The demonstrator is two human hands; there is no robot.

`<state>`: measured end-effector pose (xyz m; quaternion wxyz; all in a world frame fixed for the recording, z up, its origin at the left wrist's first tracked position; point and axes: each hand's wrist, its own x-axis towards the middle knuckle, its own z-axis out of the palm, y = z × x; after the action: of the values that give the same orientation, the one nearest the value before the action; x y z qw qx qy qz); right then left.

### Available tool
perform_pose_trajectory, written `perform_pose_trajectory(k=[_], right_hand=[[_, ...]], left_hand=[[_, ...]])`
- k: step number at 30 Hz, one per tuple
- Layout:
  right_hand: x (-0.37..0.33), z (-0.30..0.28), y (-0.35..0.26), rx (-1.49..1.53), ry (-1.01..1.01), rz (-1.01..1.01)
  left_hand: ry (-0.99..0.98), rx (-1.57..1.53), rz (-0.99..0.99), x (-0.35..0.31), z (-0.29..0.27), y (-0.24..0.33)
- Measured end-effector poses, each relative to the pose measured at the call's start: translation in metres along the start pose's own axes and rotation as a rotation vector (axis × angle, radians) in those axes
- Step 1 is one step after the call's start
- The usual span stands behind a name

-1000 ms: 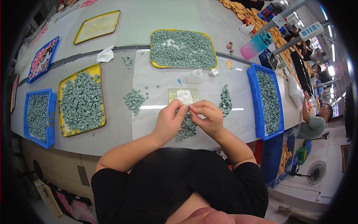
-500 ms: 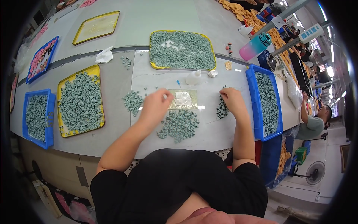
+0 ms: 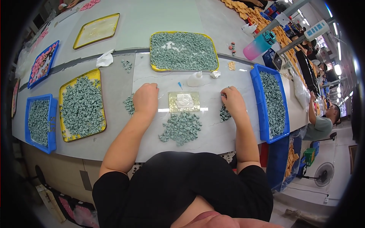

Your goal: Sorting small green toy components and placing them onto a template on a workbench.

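My left hand (image 3: 146, 99) is closed, fingertips together, beside a small pile of green stone-like pieces (image 3: 129, 104) that it partly covers. With bent, pinching fingers, my right hand (image 3: 233, 101) is at the top of a darker green pile (image 3: 225, 113). What either hand pinches is too small or hidden to make out. Between the hands lies a pale, flat square block (image 3: 173, 108) with a whitish clear piece (image 3: 184, 100) on top. Directly below the block is a larger heap of green pieces (image 3: 181, 128). A white squeeze bottle (image 3: 195, 79) and a blue nozzle tip (image 3: 180, 86) are just beyond it.
A yellow-rimmed tray of green pieces (image 3: 184, 51) lies at the back, another (image 3: 81, 107) at left. Blue crates of green pieces stand at far left (image 3: 53, 125) and right (image 3: 255, 89). Crumpled tissue (image 3: 104, 59) and a pink-and-teal bottle (image 3: 259, 45) are farther off.
My left hand has moved left, from above the pale block to the small left pile, and the block is now uncovered. My right hand has shifted slightly left and stays at its pile.
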<state>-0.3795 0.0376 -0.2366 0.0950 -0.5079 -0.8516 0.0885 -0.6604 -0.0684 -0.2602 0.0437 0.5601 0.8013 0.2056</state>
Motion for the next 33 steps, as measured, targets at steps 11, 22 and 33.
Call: perform_pose_trajectory(k=[11, 22, 33], right_hand=[[-0.022, -0.016, -0.019, 0.481, -0.151, 0.008], [-0.056, 0.013, -0.042, 0.667, -0.284, -0.277], [-0.053, 0.011, -0.034, 0.639, -0.176, -0.395]], left_hand=[[-0.006, 0.040, -0.046, -0.001, 0.010, 0.015], [0.106, -0.015, 0.019, -0.001, 0.022, 0.039], [-0.184, -1.072, -0.093, -0.017, 0.027, 0.075]])
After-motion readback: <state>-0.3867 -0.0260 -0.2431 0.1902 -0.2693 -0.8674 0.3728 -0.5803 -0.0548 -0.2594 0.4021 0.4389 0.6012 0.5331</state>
